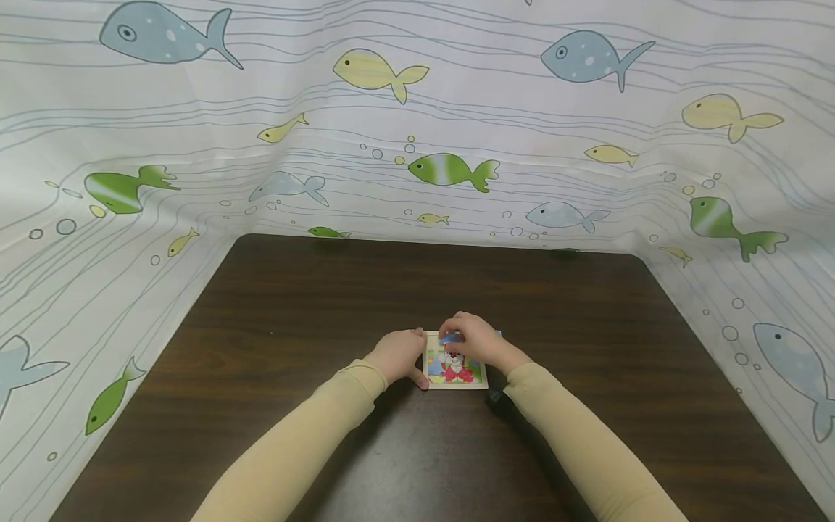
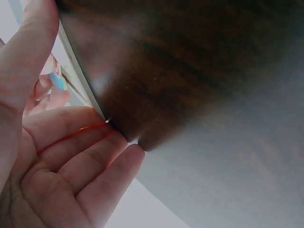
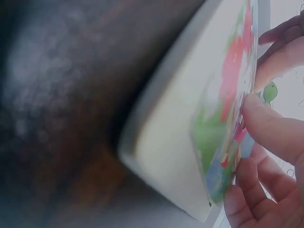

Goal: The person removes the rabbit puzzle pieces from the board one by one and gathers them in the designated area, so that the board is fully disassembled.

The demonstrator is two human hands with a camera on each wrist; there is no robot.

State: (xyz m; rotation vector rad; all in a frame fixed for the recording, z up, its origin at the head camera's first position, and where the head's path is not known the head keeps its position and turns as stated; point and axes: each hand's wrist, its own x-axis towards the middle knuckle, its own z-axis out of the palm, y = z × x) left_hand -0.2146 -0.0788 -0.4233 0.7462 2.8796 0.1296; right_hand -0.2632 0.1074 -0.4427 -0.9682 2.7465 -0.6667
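Observation:
A small square jigsaw puzzle board with a pale wooden rim lies on the table. Its picture shows a white-faced figure in red among green and yellow. My left hand holds the board's left side, thumb by the near corner and fingers by the far corner. Over the far part of the board, my right hand pinches a small puzzle piece with blue on it. In the left wrist view, a light-blue piece shows by the right fingers. The right hand hides some of the board.
Dark wood-grain table surrounds the board. A fish-patterned white curtain stands along its back and both sides. A bit of blue shows just beyond the right hand, and a dark object sits below the right wrist.

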